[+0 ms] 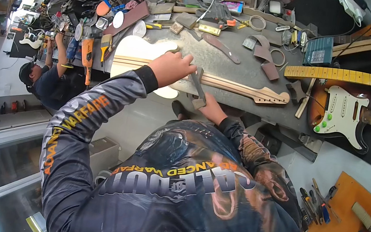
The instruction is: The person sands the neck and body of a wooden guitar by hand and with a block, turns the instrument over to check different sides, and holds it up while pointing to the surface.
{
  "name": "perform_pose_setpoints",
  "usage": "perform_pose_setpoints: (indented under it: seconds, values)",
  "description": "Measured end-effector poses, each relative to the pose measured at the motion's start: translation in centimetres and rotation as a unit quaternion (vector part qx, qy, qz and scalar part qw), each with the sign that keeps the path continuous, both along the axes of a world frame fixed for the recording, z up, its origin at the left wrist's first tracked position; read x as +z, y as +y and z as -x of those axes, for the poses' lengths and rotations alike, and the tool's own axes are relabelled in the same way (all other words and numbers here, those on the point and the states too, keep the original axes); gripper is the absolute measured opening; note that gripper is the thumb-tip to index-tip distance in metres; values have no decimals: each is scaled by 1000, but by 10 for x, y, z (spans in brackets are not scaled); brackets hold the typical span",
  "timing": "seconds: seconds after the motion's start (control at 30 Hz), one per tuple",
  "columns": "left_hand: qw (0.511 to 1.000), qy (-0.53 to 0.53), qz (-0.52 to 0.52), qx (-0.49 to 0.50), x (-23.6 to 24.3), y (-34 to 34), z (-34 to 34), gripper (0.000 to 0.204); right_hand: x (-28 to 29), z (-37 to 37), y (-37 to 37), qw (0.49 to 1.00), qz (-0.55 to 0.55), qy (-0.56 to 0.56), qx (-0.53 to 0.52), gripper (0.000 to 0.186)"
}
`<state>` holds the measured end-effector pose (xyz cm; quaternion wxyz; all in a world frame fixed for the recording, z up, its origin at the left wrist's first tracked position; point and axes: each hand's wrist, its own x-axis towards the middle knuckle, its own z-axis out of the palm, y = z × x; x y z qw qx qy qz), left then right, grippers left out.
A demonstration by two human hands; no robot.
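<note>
"Cluttered workbench [254, 78] across the upper frame. Where's the guitar [140, 51]?"

"Upper centre. I see the left hand [172, 69] clamped on a dark bar [197, 88]; the right hand's [213, 110] fingers, I can't tell. Uneven pressure could tilt it, gouging the neck [231, 84]."

Guitar [217, 81], one, body and neck together, bare wood; pale cream body, tan neck with dark stripes running lengthwise on into the body, peg holes showing in the headstock [271, 96]; laid flat along the near edge of a grey workbench [246, 72], body to the left, headstock to the right. Bar-shaped hand tool [198, 87], one, narrow, grey, with a brownish block at the near end; held crosswise over the neck beside the body, contact unclear.
</note>
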<state>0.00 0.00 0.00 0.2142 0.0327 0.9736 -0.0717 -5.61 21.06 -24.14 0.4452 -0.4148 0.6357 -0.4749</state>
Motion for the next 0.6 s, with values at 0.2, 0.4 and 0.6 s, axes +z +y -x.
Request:
perform_pose_setpoints:
  seconds: [0.2, 0.4, 0.6]
  values:
    - [988, 120, -71, -62, -22, -5, -1, 13, -16, 2, 5, 999, 24, 23, -22, 37]
    - [980, 132, 2, 149, -27, 2, 5, 24, -24, -6, -2, 999, 22, 20, -21, 37]
    - [966, 211, -146, 15, 0, 11, 1, 7, -26, -7, -1, 998, 40, 27, -43, 39]
